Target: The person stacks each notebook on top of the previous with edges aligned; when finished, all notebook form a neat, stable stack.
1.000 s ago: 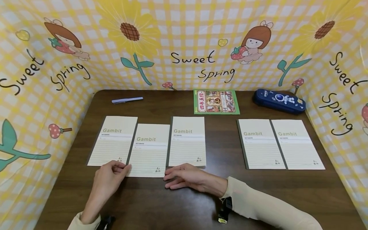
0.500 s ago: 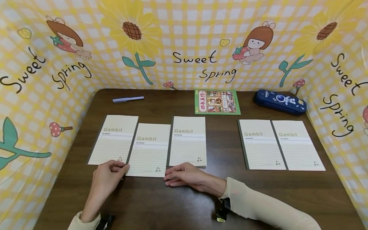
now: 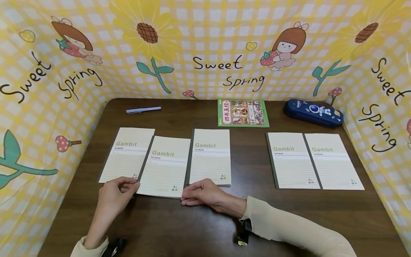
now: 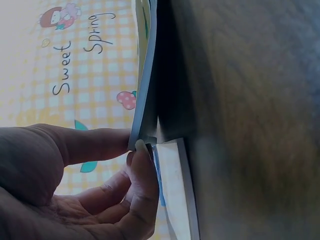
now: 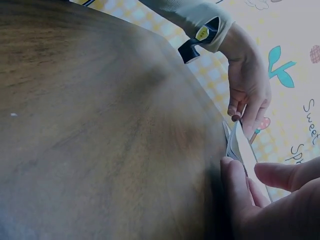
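Five-sided detail aside, the middle notebook (image 3: 163, 167), cream with a dark spine and "Gambit" on its cover, lies between my two hands. My left hand (image 3: 116, 196) pinches its near left corner between thumb and forefinger; the left wrist view shows the notebook's edge (image 4: 145, 85) raised over the dark table. My right hand (image 3: 208, 195) grips the near right corner, thumb on top and fingers underneath in the right wrist view. Similar notebooks flank it: a left one (image 3: 130, 153), its lower edge partly behind my left hand, and a right one (image 3: 210, 153).
Two more cream notebooks lie side by side at the right, one (image 3: 290, 160) beside the other (image 3: 332, 160). Along the back of the brown table (image 3: 179, 228) are a lilac pen (image 3: 143, 110), a green-bordered book (image 3: 243, 112) and a navy pencil case (image 3: 313, 112). Patterned cloth surrounds three sides.
The middle notebook has shifted slightly left and turned a little, its near edge now raised. Both hands have moved slightly left with it, and my right fingers have closed on its corner.
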